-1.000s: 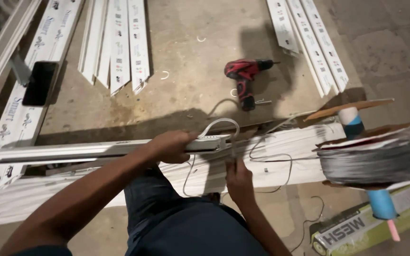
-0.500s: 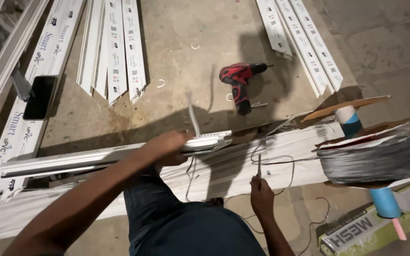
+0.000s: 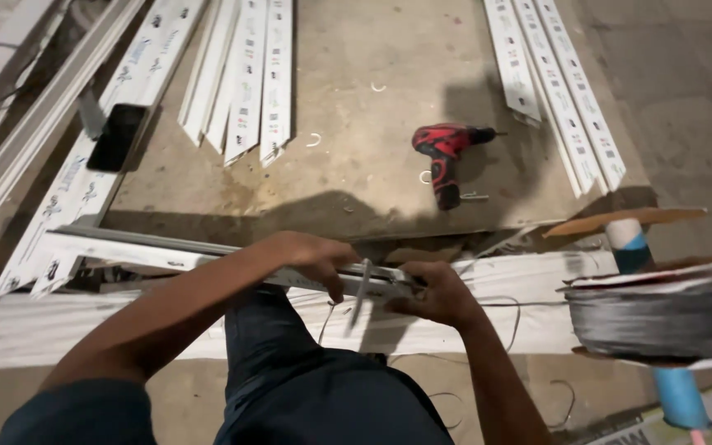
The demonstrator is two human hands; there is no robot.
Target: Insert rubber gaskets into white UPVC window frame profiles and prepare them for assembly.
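The right hand [image 3: 434, 292] has joined the left hand [image 3: 311, 255] on the long white channel [image 3: 166, 254].

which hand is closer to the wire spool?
Right. The right hand grips the white strip's end, nearest the wire spool; the left hand sits farther away.

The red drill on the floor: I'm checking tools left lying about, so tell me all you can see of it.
The drill is a small pistol-shaped power tool with a red body and dark grip and trim, seemingly plastic. It lies on its side on the concrete floor, chuck end pointing right with a thin bit sticking out, grip pointing toward the person. Neither hand touches it. It sits apart between two groups of white strips, with small white scraps nearby.
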